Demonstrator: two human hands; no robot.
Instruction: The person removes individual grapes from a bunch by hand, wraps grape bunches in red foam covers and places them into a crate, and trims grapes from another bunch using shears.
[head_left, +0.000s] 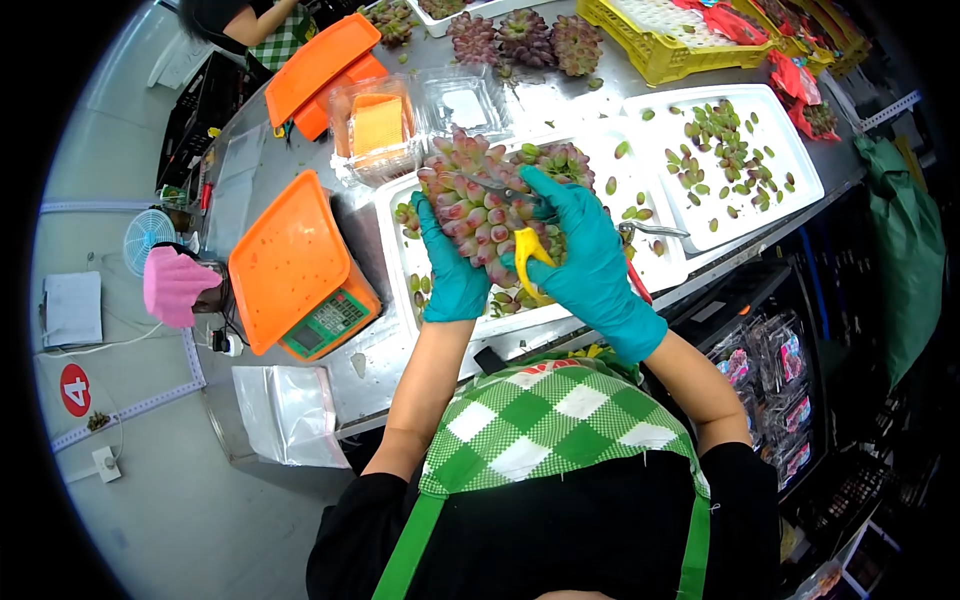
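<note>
My left hand (452,275), in a teal glove, is closed around the side of a pink-green succulent cluster (470,205) and holds it over a white tray (655,260). In my right hand (590,265), also gloved, is a pair of scissors with yellow handles (530,258). Their blades lie against the cluster's upper leaves. Another succulent (562,160) sits behind it in the tray, among loose green leaves. To the right of my right hand, a metal tool (655,230) rests across the tray's edge.
A second white tray (815,185) holds many loose leaves. At left stand an orange scale (290,260) and a clear plastic box (350,160). Purple succulents (525,40) and a yellow crate (660,65) are at the back. Another person's arm (260,22) shows at upper left.
</note>
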